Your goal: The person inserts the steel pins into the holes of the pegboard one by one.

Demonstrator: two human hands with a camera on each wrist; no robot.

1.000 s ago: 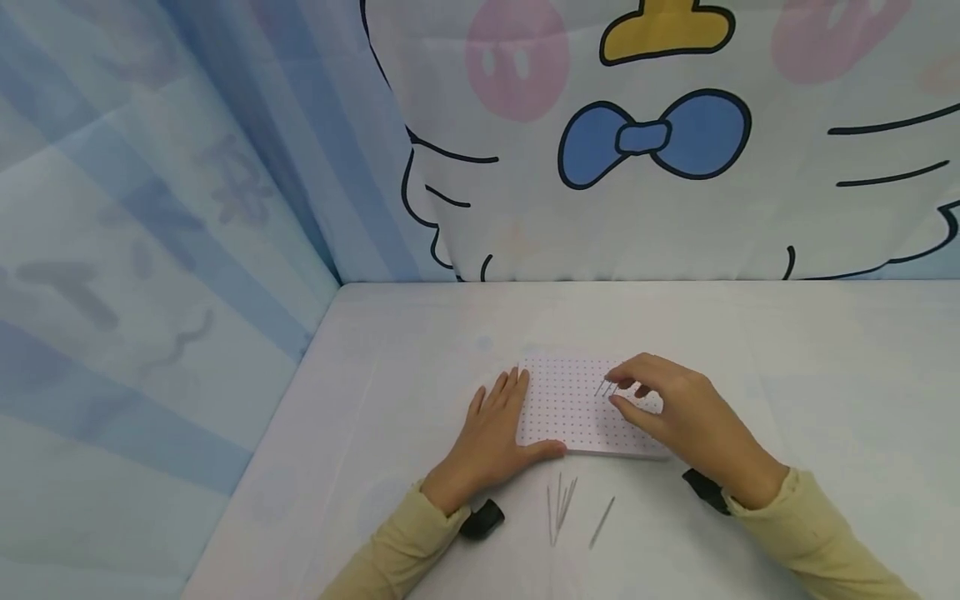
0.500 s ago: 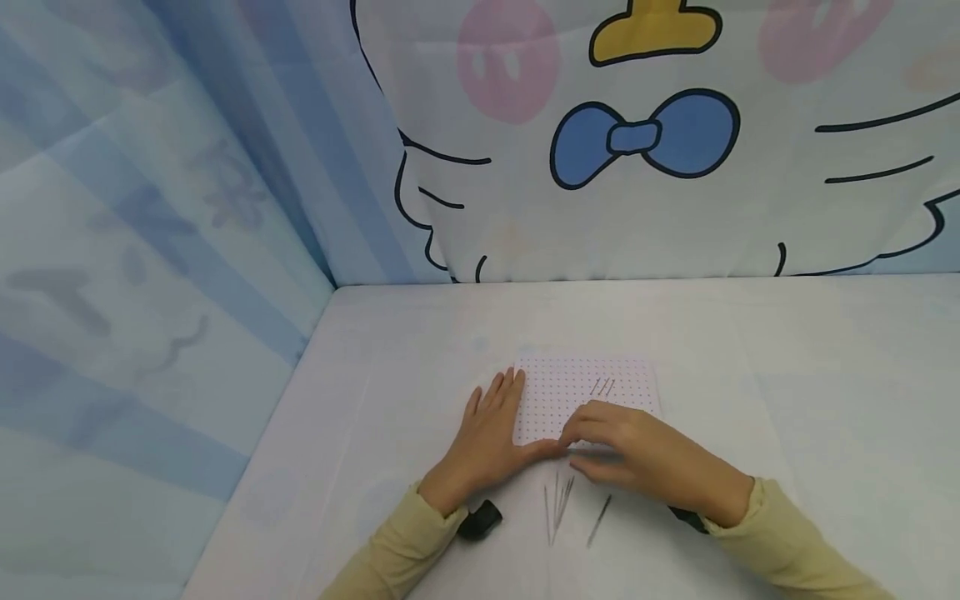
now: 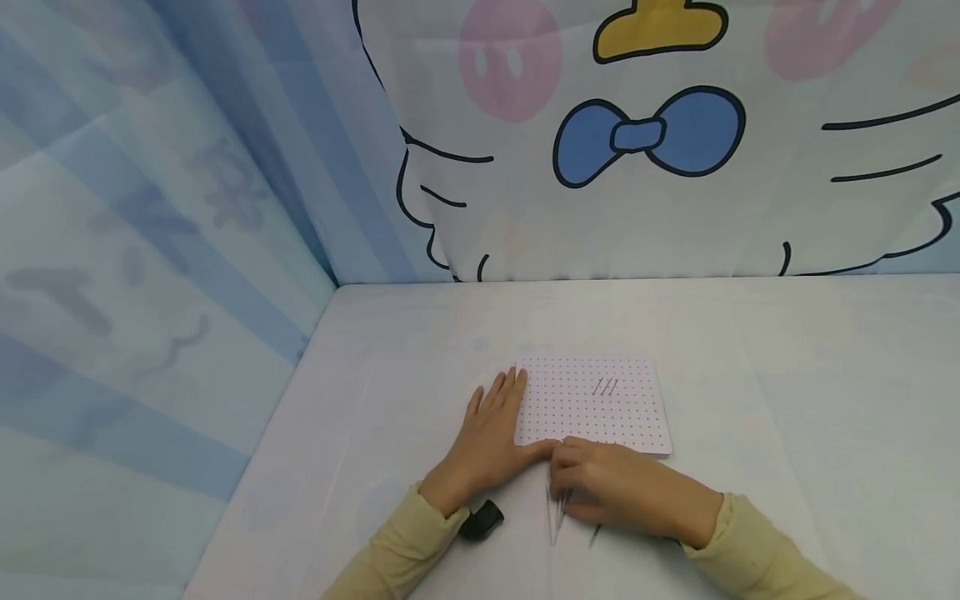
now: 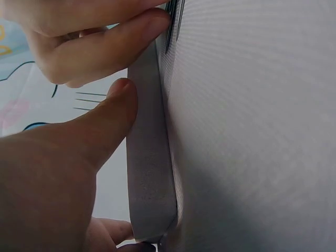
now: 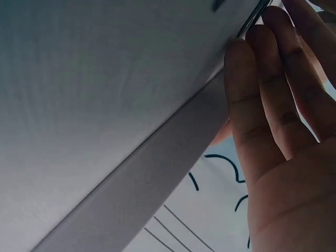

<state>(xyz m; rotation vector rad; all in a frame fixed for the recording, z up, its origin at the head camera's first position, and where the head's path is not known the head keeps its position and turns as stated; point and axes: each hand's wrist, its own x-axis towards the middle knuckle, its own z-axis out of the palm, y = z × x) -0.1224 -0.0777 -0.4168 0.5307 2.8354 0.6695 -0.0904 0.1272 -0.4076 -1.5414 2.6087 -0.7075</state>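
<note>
A white board point(image 3: 555, 400) with rows of small dots lies on the table, and three thin pins point(image 3: 604, 387) stand slanted toward its right half. My left hand point(image 3: 483, 446) rests against it, straight fingers along the left side and thumb at the front edge. Just in front of the board, my right hand point(image 3: 626, 492) bends over several thin metal pins point(image 3: 555, 529) on the table. In the right wrist view its fingers are fairly straight, their tips by the dark pins point(image 5: 254, 18). Whether they grip any pin is hidden.
One more pin point(image 3: 595, 536) lies apart, partly covered by the right hand. A black wrist camera point(image 3: 482, 521) sits at the left sleeve. A printed curtain point(image 3: 645, 225) rises behind the white table point(image 3: 420, 342), another along the left.
My right hand has left the standing pins on the board and come down toward the front, over the loose pins. My left hand stays in place at the board.
</note>
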